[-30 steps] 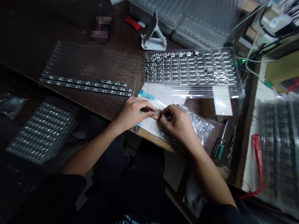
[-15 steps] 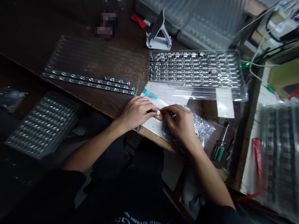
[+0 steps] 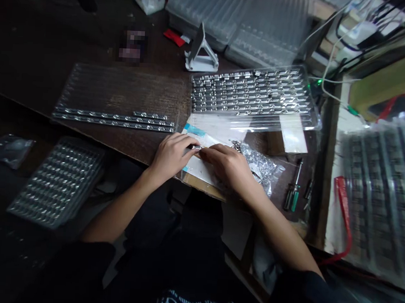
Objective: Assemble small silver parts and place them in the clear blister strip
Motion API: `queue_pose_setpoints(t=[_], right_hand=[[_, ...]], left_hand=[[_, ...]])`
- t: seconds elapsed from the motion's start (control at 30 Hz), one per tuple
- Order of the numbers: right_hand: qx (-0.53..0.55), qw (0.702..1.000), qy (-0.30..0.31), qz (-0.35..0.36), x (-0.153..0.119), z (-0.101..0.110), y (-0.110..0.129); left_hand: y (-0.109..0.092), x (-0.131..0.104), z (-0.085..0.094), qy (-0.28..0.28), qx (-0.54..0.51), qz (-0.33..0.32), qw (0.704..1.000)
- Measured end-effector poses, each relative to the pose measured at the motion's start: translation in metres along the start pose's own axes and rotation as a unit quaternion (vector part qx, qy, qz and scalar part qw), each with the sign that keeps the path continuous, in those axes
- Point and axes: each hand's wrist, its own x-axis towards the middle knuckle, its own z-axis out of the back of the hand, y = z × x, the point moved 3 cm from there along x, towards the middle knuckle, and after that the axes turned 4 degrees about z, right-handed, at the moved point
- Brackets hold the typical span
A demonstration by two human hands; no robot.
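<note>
Between my two hands is a small metal part (image 3: 196,147), above a white sheet (image 3: 204,171) at the desk's front edge. My left hand (image 3: 172,155) pinches its left end between thumb and fingers. The fingers of my right hand (image 3: 229,164) are bent together at its right end; their tips are partly hidden. A plastic bag of small metal pieces (image 3: 261,166) lies just right of my right hand. Behind it, a clear tray (image 3: 221,121) holds rows of metal parts. Another clear tray (image 3: 124,86) at the left has parts in its front grooves.
A grey stand (image 3: 202,63) is behind the trays. Screwdrivers (image 3: 294,199) and a wood block (image 3: 275,143) lie at the right. Stacked clear trays (image 3: 206,11) fill the back. A filled tray (image 3: 56,180) sits lower left, and a red strap (image 3: 343,213) hangs at the right.
The view has shifted, with most desk items appearing further left. The small metal part now shows lengthwise between my fingers, and my right hand reaches flatter over the sheet.
</note>
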Motion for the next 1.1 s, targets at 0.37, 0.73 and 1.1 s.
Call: queue_pose_setpoints(t=[0.37,0.73,1.1], right_hand=[[0.013,0.986,0.072,-0.151,-0.036,0.049,-0.027],[0.154,0.983,0.064,-0.073,-0.041,0.062,-0.026],[0.179,0.976,0.092,-0.082,-0.038,0.057,-0.021]], left_hand=[[-0.032,0.011,-0.010,-0.028,-0.093,-0.042,0.994],[-0.026,0.006,-0.011,-0.034,-0.100,-0.011,0.994],[-0.025,0.005,-0.010,-0.028,-0.106,0.014,0.994]])
